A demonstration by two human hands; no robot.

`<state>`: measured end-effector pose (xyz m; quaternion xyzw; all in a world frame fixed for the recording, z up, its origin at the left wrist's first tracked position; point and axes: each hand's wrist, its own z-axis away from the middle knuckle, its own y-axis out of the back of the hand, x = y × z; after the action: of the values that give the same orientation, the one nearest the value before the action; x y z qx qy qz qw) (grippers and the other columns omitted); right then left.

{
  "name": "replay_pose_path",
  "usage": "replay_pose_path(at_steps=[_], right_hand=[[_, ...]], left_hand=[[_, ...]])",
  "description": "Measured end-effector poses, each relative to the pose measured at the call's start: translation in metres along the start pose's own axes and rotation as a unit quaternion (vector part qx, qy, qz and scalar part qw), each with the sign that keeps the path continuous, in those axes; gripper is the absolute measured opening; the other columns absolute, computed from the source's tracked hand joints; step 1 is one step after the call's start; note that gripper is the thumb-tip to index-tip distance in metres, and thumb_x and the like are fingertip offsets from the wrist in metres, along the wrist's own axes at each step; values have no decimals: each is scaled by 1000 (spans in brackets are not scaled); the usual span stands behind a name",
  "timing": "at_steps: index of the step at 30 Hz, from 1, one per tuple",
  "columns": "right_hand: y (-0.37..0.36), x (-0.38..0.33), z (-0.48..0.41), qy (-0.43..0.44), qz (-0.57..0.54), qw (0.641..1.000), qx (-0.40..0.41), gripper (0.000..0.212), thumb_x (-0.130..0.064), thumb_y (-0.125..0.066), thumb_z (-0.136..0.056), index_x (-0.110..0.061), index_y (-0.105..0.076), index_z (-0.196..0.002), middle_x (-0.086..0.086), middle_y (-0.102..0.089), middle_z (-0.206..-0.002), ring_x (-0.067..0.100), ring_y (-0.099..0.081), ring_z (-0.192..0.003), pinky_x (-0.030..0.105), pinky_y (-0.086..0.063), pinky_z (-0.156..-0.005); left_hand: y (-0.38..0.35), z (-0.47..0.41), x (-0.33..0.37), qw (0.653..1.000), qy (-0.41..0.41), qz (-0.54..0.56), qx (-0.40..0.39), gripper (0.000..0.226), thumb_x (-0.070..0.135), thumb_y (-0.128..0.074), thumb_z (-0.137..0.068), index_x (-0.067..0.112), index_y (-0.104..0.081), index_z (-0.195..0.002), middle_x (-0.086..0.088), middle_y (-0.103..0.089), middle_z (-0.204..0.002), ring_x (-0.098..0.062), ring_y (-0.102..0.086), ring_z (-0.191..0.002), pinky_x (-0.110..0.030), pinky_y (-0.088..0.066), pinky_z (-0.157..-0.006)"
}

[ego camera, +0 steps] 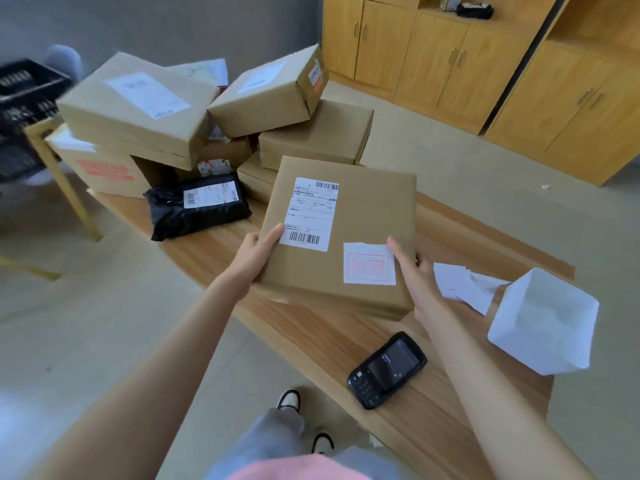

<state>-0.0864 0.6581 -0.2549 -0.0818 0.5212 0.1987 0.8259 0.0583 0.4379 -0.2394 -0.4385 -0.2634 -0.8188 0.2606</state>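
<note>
Closest to me, down by my shoes (289, 399), the handheld scanner (387, 370) lies screen-up on the near end of the wooden table (311, 327), nobody touching it. Just past it are my hands, both on the same flat cardboard box (360, 216). My left hand (258, 252) grips the box's left edge, thumb on top right at the corner of the shipping label (310, 213), fingers curled underneath. My right hand (414, 271) holds the right edge, thumb pressing the top beside the white sticker with the red stamp (369, 263), the other fingers wrapped round the side. So both are grasping the box. It sits over the middle of the table, label up and tilted a bit toward me. Can't tell if its far edge is resting on anything.

Off to the right there's a white paper tub (543, 323) with some torn white paper scraps (460, 284) just beside it. Further back on the left lies a black poly mailer (197, 204), label up. Behind that is the messy pile of brown boxes (138, 102), stacked at all angles. Way back, wooden cabinets (450, 57) on the right and a blurry black crate (24, 109) on the far left.
</note>
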Motion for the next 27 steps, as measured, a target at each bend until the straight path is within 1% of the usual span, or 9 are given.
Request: replay_pose_path(at_steps=[2,3,5,8,11,15,18,25,27], right_hand=[[-10,-4,0,9,8,1000,-28,47,-47,-64,-86,-23,-48,-123,-14,-61,-98,0,-57,-85,20,-44,-67],[-17,-6,2,16,15,999,-47,47,-45,-66,-86,-23,-48,-123,-14,-62,-99,-2,-57,-83,19,-42,-63],[-34,-6,1,26,25,997,-74,55,-45,-70,-82,-20,-50,-127,-10,-65,-109,1,-60,-89,22,-46,-70],[-66,-8,5,23,36,992,-121,59,-51,-72,-77,-24,-54,-127,-7,-68,-113,12,-65,-99,38,-52,-90],[-104,-13,12,22,42,985,-167,53,-47,-71,-80,-22,-56,-124,-3,-68,-113,14,-67,-97,34,-54,-81],[-161,-19,26,18,50,974,-222,77,-54,-75,-67,-21,-51,-131,-3,-66,-119,14,-66,-100,29,-51,-75],[-205,-24,33,23,64,967,-244,64,-48,-74,-77,-20,-51,-130,-2,-67,-116,14,-67,-97,28,-50,-69],[-329,-32,61,33,103,941,-320,60,-43,-72,-81,-18,-50,-131,4,-66,-116,20,-66,-100,35,-55,-81],[-405,-29,84,39,140,925,-351,64,-46,-70,-81,-18,-47,-133,6,-65,-117,22,-65,-102,40,-54,-88]], left_hand=[[13,11,-4,999,-2,8,34,59,62,-54,-85,18,-42,-121,7,-57,-108,-5,-56,-91,-23,-42,-66],[20,16,-7,998,0,14,54,57,62,-54,-85,18,-43,-120,8,-57,-107,-3,-55,-89,-22,-41,-65],[35,27,-13,995,3,30,92,55,61,-54,-85,18,-44,-119,9,-56,-107,-1,-54,-88,-21,-39,-64],[62,44,-25,989,17,56,137,53,59,-53,-87,18,-44,-119,7,-56,-108,-1,-53,-87,-21,-38,-63],[93,59,-37,980,27,83,181,53,57,-52,-89,16,-43,-121,7,-56,-103,-2,-53,-83,-21,-38,-62],[139,75,-50,962,33,122,240,61,57,-54,-88,13,-41,-129,2,-55,-111,-3,-53,-84,-21,-38,-62],[175,82,-58,949,35,152,274,66,56,-55,-88,11,-39,-134,-2,-54,-120,-10,-55,-89,-21,-41,-64],[277,95,-81,916,47,213,338,65,54,-57,-87,11,-40,-133,-3,-56,-119,-14,-56,-93,-22,-42,-64],[341,102,-99,895,40,237,375,65,53,-56,-88,10,-39,-134,-3,-55,-117,-9,-56,-87,-22,-42,-62]])
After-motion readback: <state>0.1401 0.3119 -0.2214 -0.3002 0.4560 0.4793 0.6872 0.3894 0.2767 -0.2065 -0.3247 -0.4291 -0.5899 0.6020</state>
